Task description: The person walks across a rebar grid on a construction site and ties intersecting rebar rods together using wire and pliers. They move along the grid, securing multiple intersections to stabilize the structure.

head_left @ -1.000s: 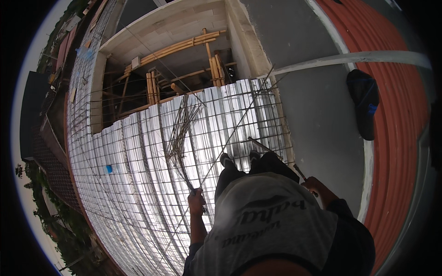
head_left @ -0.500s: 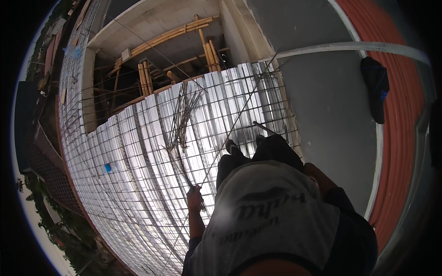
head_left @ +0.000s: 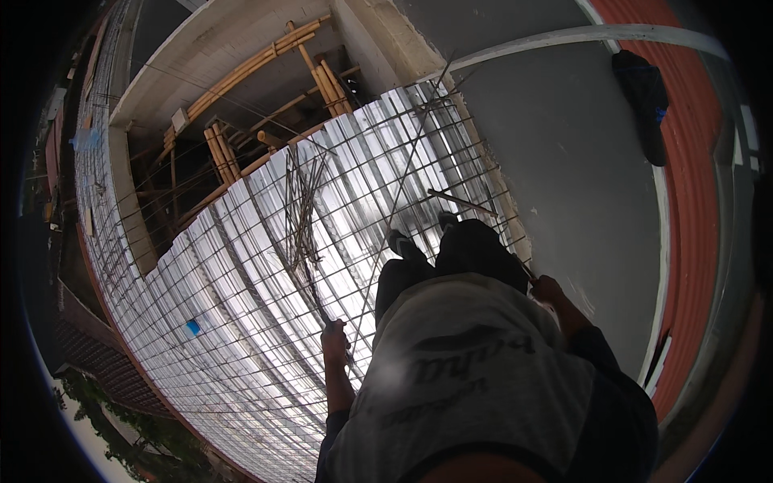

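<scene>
My left hand is closed round the near end of a long bundle of thin wires. The bundle stretches forward over the mesh, with its strands spread apart at the far end. By my right thigh, my right hand has its fingers curled round a thin dark rod. My leg and clothing hide most of that rod. Just ahead of my feet, a short dark bar shows above the steel mesh. Whether it joins the rod in my right hand, I cannot tell.
Ribbed shiny metal decking lies under the mesh. Beyond its far edge drops an opening with bamboo poles. A grey smooth slab runs along the right, bordered by red roofing. A dark shoe-like item lies there.
My view has shifted, and the opening now appears farther left. More of the short bar shows ahead of my feet. Both hands keep their grip.
</scene>
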`<state>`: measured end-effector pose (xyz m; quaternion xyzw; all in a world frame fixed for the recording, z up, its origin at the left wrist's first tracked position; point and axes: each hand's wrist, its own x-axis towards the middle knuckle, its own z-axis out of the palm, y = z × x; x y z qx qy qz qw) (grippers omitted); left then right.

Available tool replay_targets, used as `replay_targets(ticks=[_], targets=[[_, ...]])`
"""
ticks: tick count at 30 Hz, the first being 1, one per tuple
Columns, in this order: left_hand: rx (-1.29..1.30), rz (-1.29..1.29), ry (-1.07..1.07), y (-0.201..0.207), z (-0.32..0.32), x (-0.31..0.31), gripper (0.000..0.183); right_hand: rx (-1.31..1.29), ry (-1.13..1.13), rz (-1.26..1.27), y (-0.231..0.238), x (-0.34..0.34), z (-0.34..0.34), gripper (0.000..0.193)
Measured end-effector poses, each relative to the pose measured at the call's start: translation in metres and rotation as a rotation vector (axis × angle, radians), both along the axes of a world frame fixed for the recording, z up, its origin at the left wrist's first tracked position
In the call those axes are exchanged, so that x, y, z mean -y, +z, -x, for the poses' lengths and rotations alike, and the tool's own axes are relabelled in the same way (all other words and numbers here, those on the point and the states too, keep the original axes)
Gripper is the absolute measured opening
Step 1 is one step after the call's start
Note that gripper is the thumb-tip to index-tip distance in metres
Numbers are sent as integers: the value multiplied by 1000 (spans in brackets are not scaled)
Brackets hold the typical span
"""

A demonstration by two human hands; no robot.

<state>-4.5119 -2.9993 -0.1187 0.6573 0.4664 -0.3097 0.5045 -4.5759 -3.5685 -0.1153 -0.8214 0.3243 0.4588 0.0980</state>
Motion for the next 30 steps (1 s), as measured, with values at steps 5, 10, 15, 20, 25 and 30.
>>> replay_targets(ticks=[5, 10, 15, 20, 25, 30], targets=[[13, 0, -29, 0, -21, -17, 24, 849, -124, 330, 43, 11, -19, 19], [40, 15, -90, 3, -55, -22, 22, 1188, -138, 646, 136, 70, -77, 29], [176, 41, -144, -17, -69, -30, 24, 1132, -150, 887, 161, 170, -81, 37], [193, 4, -124, 5, -65, -33, 21, 1010, -480, 794, 148, 209, -80, 44], [138, -25, -48, 4, -35, -48, 20, 974, -477, 754, 119, 246, -60, 47], [114, -70, -62, 13, -17, -49, 23, 1029, -336, 820, 107, 235, -66, 43]])
